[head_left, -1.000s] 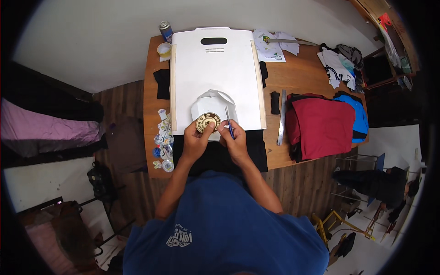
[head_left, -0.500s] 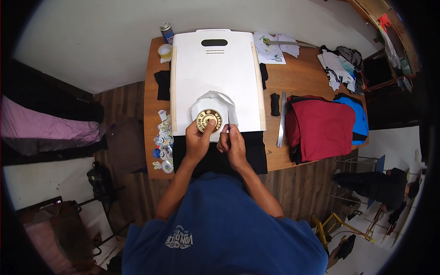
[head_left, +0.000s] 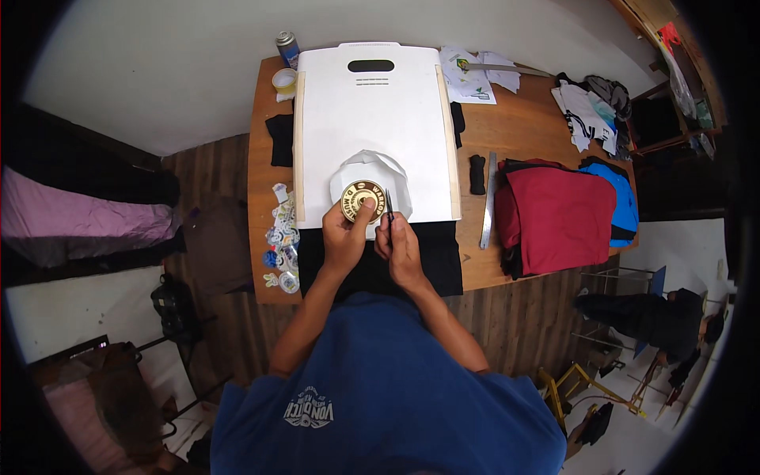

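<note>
My left hand [head_left: 345, 242] pinches a round brown and cream printed cutout [head_left: 358, 195], its thumb lying across the face. Scissors [head_left: 389, 206] are in the closed fingers of my right hand [head_left: 404, 252], with the dark blades along the cutout's right edge. Behind the cutout, a loose curl of white paper [head_left: 398, 179] loops upward and round to the right. Both hands are over the near edge of a large white board [head_left: 372, 119]. Black fabric [head_left: 380, 265] shows beneath that edge.
Left of the board are a spray can [head_left: 287, 51], a tape roll [head_left: 283, 80] and several stickers [head_left: 281, 237]. To the right are a metal ruler [head_left: 488, 202] and folded red cloth [head_left: 558, 218]. Printed sheets [head_left: 469, 75] lie at the back of the wooden table [head_left: 507, 127].
The scissor blades have come closer to the cutout's right edge, and the curl of paper has shifted around it. My left hand keeps the cutout in nearly the same place.
</note>
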`<state>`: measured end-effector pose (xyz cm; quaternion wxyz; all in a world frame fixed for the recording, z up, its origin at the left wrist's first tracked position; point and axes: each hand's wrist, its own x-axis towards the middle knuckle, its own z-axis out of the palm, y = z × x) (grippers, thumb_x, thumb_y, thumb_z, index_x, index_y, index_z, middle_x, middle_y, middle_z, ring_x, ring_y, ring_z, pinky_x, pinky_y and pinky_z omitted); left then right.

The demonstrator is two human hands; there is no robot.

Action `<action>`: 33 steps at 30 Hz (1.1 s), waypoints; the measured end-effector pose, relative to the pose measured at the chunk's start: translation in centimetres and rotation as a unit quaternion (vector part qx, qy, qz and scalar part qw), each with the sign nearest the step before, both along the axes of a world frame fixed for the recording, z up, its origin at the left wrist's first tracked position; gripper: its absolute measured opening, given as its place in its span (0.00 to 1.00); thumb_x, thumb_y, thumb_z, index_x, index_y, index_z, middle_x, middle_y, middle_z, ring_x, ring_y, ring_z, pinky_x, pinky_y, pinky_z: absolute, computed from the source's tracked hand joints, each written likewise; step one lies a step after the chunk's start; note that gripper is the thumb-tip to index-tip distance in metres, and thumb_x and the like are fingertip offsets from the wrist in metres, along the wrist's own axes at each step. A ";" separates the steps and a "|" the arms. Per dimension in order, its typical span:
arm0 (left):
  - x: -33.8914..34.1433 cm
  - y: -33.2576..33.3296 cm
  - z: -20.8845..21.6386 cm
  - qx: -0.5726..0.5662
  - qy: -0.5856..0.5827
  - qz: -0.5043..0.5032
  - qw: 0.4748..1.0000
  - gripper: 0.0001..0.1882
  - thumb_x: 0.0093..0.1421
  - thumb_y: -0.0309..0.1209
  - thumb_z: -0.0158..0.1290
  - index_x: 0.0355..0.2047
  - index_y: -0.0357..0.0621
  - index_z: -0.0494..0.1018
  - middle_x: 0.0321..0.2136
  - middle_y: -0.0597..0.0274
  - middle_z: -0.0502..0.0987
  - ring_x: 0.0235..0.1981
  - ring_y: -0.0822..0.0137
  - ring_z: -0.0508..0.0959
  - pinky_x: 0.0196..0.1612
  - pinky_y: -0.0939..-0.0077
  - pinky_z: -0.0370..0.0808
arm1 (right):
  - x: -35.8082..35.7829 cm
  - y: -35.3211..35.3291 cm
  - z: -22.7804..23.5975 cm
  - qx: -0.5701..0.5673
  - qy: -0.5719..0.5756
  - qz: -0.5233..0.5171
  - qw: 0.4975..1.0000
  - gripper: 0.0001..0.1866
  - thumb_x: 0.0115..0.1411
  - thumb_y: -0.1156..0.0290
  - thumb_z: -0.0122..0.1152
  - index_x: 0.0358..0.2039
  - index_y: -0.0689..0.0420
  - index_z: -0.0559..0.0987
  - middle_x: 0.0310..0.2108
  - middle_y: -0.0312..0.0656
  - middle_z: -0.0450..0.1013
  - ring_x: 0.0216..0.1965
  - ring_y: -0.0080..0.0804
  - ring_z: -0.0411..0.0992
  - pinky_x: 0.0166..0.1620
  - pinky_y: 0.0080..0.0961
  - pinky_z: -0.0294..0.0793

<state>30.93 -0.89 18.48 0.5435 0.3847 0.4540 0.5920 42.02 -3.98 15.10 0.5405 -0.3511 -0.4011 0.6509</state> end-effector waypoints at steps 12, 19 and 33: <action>0.3 0.1 1.0 0.005 -0.006 -0.011 1.000 0.08 0.61 0.28 0.51 0.35 0.33 0.73 0.28 0.65 0.76 0.29 0.79 0.73 0.32 0.86 0.70 | -0.3 0.3 0.6 -0.003 0.018 -0.013 1.000 0.17 0.69 0.59 0.32 0.32 0.57 0.64 0.16 0.30 0.53 0.17 0.16 0.49 0.21 0.15 0.51; 0.3 0.2 1.0 0.003 -0.005 -0.010 1.000 0.08 0.61 0.28 0.51 0.34 0.33 0.73 0.28 0.65 0.76 0.29 0.79 0.73 0.32 0.86 0.70 | -0.1 0.7 2.4 0.006 -0.004 -0.007 1.000 0.19 0.69 0.56 0.31 0.31 0.57 0.64 0.15 0.31 0.53 0.16 0.18 0.49 0.20 0.16 0.52; 0.3 0.2 0.7 -0.002 -0.006 -0.010 1.000 0.08 0.61 0.27 0.51 0.35 0.33 0.73 0.29 0.64 0.76 0.29 0.79 0.74 0.32 0.86 0.71 | -0.2 0.8 2.1 0.005 -0.011 -0.013 1.000 0.19 0.69 0.56 0.32 0.31 0.57 0.64 0.15 0.30 0.52 0.16 0.18 0.49 0.20 0.16 0.52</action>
